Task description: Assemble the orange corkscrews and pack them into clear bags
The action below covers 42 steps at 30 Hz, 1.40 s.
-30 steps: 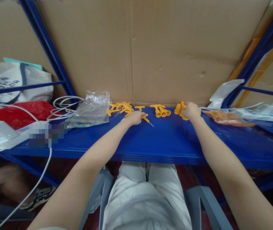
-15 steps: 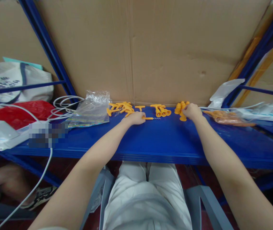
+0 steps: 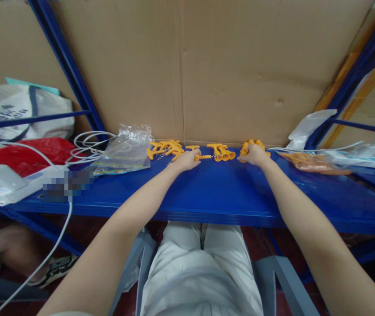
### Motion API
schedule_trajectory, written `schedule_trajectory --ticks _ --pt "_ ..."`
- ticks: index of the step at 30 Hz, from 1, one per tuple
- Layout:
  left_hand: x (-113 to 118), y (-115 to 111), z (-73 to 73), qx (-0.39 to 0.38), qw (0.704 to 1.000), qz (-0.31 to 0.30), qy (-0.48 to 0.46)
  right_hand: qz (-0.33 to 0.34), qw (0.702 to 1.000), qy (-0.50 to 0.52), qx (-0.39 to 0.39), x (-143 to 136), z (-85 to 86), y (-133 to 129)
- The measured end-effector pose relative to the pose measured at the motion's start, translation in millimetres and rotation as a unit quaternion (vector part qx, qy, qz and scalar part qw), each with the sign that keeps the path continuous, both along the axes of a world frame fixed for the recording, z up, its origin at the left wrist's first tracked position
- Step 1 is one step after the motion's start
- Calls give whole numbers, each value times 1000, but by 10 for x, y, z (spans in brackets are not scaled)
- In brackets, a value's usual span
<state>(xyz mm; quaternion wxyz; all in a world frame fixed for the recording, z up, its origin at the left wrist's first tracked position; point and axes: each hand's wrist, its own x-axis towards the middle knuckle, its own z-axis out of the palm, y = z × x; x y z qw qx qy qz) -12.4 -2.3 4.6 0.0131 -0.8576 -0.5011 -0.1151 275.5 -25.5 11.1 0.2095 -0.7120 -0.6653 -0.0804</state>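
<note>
My left hand point(image 3: 189, 161) is closed around the yellow handle of a corkscrew point(image 3: 204, 156), whose metal spiral points right. Behind and left of it lies a pile of yellow T-handled corkscrews point(image 3: 166, 147). A single yellow T-handle point(image 3: 192, 147) rests just behind the hand. To the right, several yellow bell-shaped pieces with T-tops point(image 3: 224, 154) lie side by side, open ends toward me. My right hand point(image 3: 256, 154) has its fingers closed on a yellow plastic piece point(image 3: 243, 158) that is partly hidden. Around and behind that hand sits a cluster of yellow pieces point(image 3: 255, 142).
A clear plastic bag point(image 3: 124, 151), white cables and a power strip point(image 3: 26, 184) occupy the left of the blue table point(image 3: 207, 197). At right lie a bag of orange pieces point(image 3: 312, 162) and white plastic wrapping point(image 3: 358, 156). Cardboard point(image 3: 207, 74) stands behind. Another person's leg point(image 3: 9, 250) shows at lower left.
My right hand has shifted left, and a yellow piece now shows at its fingertips, left of the cluster. The corkscrew in my left hand has risen slightly.
</note>
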Motion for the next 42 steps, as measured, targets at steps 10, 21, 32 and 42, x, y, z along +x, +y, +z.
schedule_trajectory --ticks 10,21,32,42 --pt "16 -29 9 7 1000 0 -16 182 983 -18 -10 -316 47 -92" --pt "8 -11 0 12 1000 10 -14 226 974 -8 4 -372 43 -136" --pt "10 -48 29 70 996 0 -63 222 975 3 14 -343 16 -142" --pt "12 -7 -22 82 993 -32 -81 266 964 -13 25 -234 -82 -2"
